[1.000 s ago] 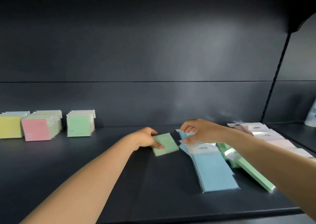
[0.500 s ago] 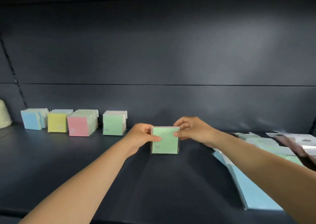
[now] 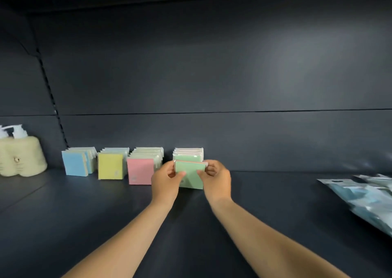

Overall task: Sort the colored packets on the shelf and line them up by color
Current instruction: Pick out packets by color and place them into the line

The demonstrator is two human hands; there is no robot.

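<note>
Green packet (image 3: 189, 177) pinched upright by our left hand (image 3: 166, 181) and right hand (image 3: 216, 178), before green row (image 3: 188, 154). Next, we judge: press flush, release.

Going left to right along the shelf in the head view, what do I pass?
Cream pump bottles → blue row → yellow row → pink row → green packet held by both hands → loose packet pile.
</note>
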